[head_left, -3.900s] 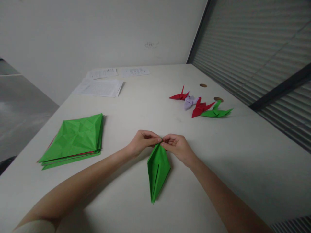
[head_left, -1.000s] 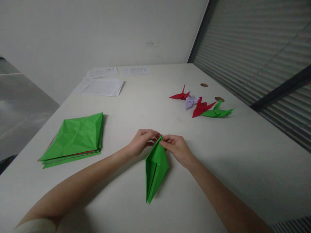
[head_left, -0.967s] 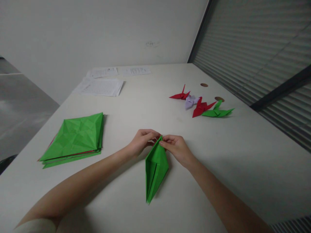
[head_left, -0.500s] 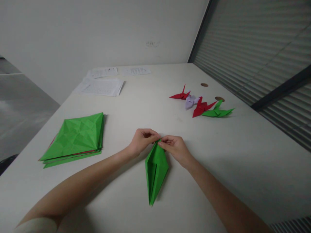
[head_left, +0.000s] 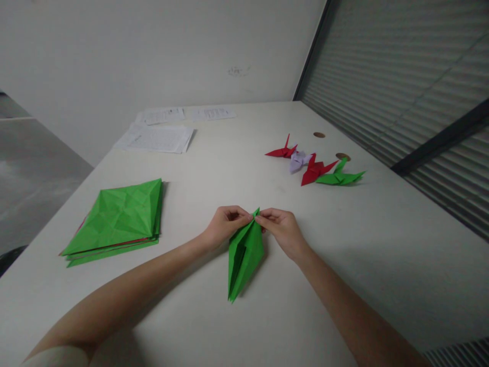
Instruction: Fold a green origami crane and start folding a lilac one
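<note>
A folded piece of green origami paper (head_left: 247,255), a long diamond with a slit down its front, is held over the white table in front of me. My left hand (head_left: 229,224) pinches it near the top from the left side. From the right, my right hand (head_left: 281,227) pinches the same upper end, thumb and fingers closed. A small green tip pokes up between the two pinches. The lower end narrows to split points that hang toward me. Some of the fingertips are hidden behind the paper.
To the left lies a stack of creased square paper (head_left: 114,216), mostly green with red edges showing. Folded paper cranes stand back right: red (head_left: 281,152), lilac (head_left: 298,161), red (head_left: 315,171) and green (head_left: 340,177). Printed sheets (head_left: 160,138) lie at the back left.
The green paper's lower points have swung up and slightly left. Its top tip now shows above my fingers, and my right hand has shifted a little to the right.
</note>
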Demonstrator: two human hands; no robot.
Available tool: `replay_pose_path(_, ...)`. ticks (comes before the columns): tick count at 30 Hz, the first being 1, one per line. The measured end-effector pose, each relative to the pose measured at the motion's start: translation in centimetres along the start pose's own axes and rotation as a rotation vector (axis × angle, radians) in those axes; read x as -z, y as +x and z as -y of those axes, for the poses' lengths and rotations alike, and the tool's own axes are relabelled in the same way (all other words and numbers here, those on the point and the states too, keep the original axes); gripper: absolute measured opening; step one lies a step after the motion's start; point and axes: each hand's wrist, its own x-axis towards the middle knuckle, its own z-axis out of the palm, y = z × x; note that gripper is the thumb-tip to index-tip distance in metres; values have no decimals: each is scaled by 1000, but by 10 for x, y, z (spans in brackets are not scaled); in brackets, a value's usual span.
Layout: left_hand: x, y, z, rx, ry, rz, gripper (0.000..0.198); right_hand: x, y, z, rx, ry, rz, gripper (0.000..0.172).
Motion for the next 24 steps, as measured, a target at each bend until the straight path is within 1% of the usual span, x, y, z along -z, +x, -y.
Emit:
replay_pose_path(5, 1, 0, 2, -38, 35, -38, 41, 0, -2, 5, 10, -19, 37, 30)
replay_pose_path(9, 1, -1, 4, -67, 104, -42, 43, 0, -1, 5, 35, -30, 17, 32)
replay_pose_path(13, 0, -1, 4, -71, 114, -36, 43, 0, 0, 4, 43, -31, 8, 32)
replay_pose_path(17, -2, -2, 3, -47, 67, -31, 41, 0, 0, 4, 57, -42, -4, 32)
replay_pose_path(21, -5, -2, 0, 7, 13, -7, 42, -1, 0, 2, 89, -74, -16, 34)
replay_pose_path(24, -5, -1, -1, 30, 29, 0, 42, -1, 0, -1, 124, -96, -7, 35)
